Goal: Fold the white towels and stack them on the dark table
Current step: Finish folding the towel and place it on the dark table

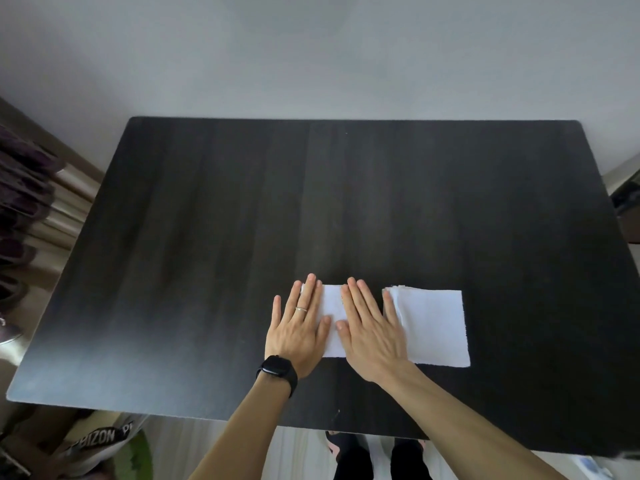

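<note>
Where palms press: folded towel (333, 348), near side of dark table (207, 237)
Left hand (298, 327): flat, grips nothing
Right hand (374, 330): same
Stack (433, 327): just right

The left hand (299, 327) and right hand (372, 330) are lying flat over the small folded white cloth towel (332, 306), hiding its side edges. The right hand's little finger is also covering part of the left edge of the stack of folded white towels (433, 327). At far left, the frame is cutting off blurred dark purple fabric (20, 188). At far right, a dark object (627, 199) is showing too little to identify.
</note>
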Available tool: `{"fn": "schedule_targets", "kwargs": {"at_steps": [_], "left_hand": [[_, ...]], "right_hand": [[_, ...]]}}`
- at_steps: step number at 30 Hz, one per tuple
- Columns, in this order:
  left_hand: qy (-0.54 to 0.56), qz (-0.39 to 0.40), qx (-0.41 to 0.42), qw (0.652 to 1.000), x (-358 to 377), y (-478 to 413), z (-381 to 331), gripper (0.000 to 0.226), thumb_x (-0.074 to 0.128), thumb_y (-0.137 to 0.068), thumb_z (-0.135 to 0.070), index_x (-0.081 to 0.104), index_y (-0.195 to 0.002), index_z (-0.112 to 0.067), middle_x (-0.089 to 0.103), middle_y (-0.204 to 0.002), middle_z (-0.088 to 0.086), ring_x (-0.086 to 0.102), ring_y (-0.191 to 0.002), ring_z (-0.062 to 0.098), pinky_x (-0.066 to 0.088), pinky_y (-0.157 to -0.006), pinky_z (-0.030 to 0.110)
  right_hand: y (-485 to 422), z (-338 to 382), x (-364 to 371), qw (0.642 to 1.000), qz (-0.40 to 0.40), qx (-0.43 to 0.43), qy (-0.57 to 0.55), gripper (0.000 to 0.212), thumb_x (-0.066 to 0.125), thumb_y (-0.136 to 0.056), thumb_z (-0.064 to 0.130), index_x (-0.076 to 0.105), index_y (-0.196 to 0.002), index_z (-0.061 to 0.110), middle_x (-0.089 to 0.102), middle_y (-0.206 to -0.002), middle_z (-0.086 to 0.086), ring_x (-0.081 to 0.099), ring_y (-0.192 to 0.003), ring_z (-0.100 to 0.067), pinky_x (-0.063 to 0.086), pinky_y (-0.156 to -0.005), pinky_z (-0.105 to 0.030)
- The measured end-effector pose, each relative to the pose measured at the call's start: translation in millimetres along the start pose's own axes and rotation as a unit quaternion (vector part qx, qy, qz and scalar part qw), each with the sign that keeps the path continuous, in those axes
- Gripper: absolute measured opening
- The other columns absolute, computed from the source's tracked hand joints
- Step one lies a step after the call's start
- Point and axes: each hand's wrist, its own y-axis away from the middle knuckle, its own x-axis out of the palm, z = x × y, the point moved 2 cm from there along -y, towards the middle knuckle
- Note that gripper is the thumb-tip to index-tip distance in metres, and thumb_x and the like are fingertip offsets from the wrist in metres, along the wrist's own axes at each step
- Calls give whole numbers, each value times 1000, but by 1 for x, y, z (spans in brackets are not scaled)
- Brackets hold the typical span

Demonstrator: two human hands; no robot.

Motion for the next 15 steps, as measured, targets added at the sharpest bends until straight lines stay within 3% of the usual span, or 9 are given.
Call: {"fn": "schedule_targets", "kwargs": {"at_steps": [9,12,15], "left_hand": [[8,43,-26,999,-4,0,-4,64,11,-101,-49,-20,-152,-28,-30,-157,-14,-15,-149,14,-2,-121,44],[-7,36,-17,999,-22,-3,-12,65,21,-101,-45,-4,-157,-24,-17,-161,-10,-5,-151,19,5,-121,47],[6,5,-18,1000,-54,-12,-32,64,37,-100,-43,13,-156,-25,8,-164,-5,1,-152,22,6,-121,46]], "right_hand": [[-3,2,-11,998,60,0,-12,68,10,-100,52,13,-157,15,12,-165,-6,11,-152,-25,9,-120,-52],[0,-2,-43,995,62,-32,-69,62,26,-104,45,12,-158,16,5,-166,-4,4,-153,-21,10,-123,-50],[15,-27,-99,985,-17,-17,-170,55,35,-105,40,23,-156,24,13,-165,3,14,-151,-16,21,-122,-38]]}}
